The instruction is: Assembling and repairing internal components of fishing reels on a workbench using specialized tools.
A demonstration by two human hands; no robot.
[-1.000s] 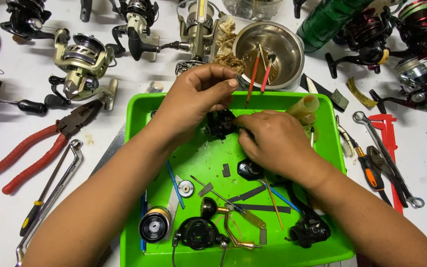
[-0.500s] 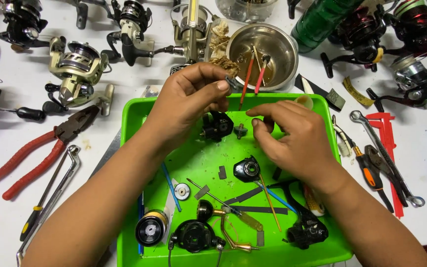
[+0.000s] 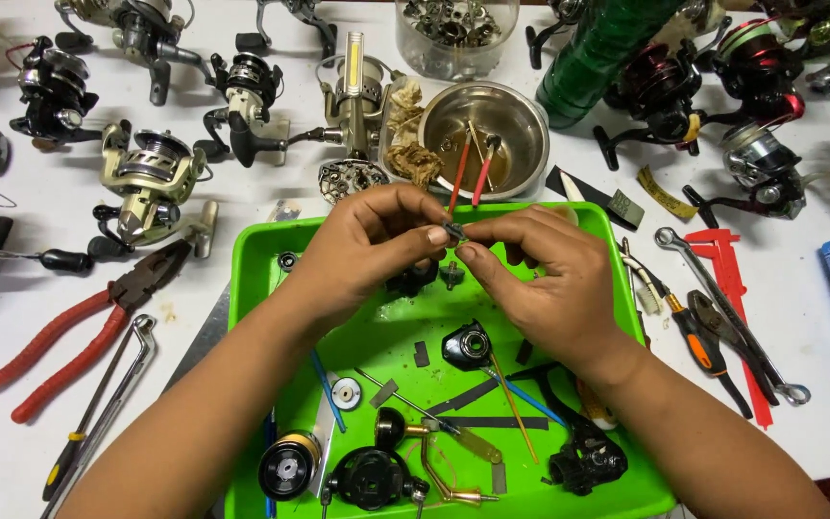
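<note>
Two hands, the left hand (image 3: 367,245) and right hand (image 3: 540,288), pinch shut on one small dark metal part (image 3: 453,232) above the green tray (image 3: 252,288); it looks light, stiff and easily dropped, best gripped at its ends.

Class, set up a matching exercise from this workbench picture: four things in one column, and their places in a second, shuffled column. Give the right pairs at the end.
Things
1. small dark part
2. red-handled pliers
3. steel bowl
4. black spool

Places
A. on the white table, left of the green tray
B. in the tray's near left corner
C. pinched between the fingers of the left hand and the right hand, above the tray
D. on the table just beyond the tray's far edge

Pairs: 1-C, 2-A, 3-D, 4-B
</note>
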